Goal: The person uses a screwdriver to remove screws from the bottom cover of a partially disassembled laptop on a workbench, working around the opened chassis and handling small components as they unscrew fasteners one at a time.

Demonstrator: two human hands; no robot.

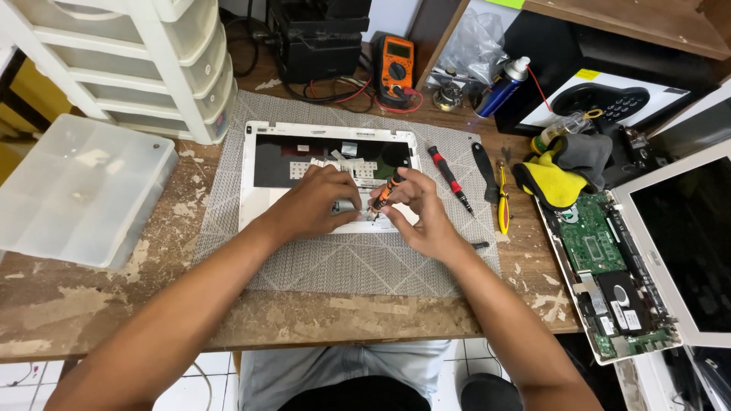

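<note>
Screwdriver [388, 192] pinched in our right hand [421, 213], tip down on the white cover [255, 205] lying on the mat [343, 262]. Left hand [320, 204] presses flat beside it, gripping nothing. We keep the driver vertical, pressure light.

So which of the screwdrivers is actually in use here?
The orange-and-black screwdriver, pinched in the right hand over the white laptop cover. The red-handled one and yellow one lie untouched on the mat.

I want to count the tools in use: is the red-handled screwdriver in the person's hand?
No, the red-handled screwdriver lies on the mat.
</note>
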